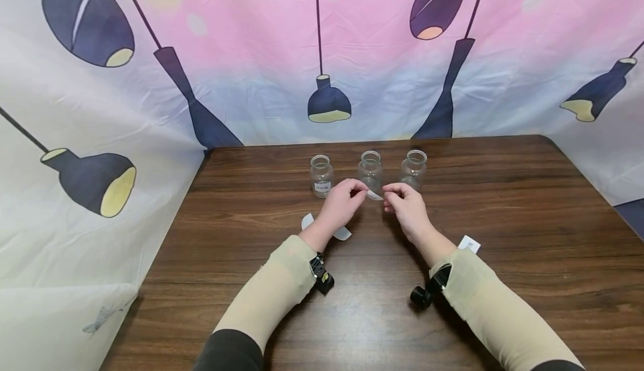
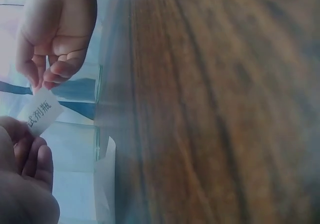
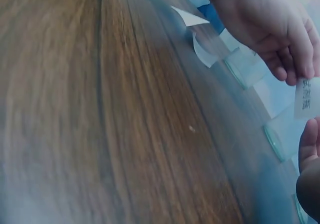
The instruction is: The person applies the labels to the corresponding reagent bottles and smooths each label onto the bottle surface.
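Observation:
Above the table, a small white label (image 1: 374, 195) with printed characters is stretched between both hands. My left hand (image 1: 342, 206) pinches one end of it between thumb and fingers. At the other end, my right hand (image 1: 410, 212) pinches the edge with its fingertips. In the left wrist view the label (image 2: 45, 113) shows its print; the right wrist view shows the label (image 3: 305, 100) partly cut off. Just behind the hands stands a clear glass jar (image 1: 370, 165), its lower part partly covered.
A glass jar (image 1: 321, 172) bearing a white label stands at the left, another glass jar (image 1: 415, 165) at the right. Curved white paper pieces (image 1: 343, 233) lie under my left wrist. A printed white paper (image 1: 469, 243) lies by my right forearm on the wooden table (image 1: 241, 209).

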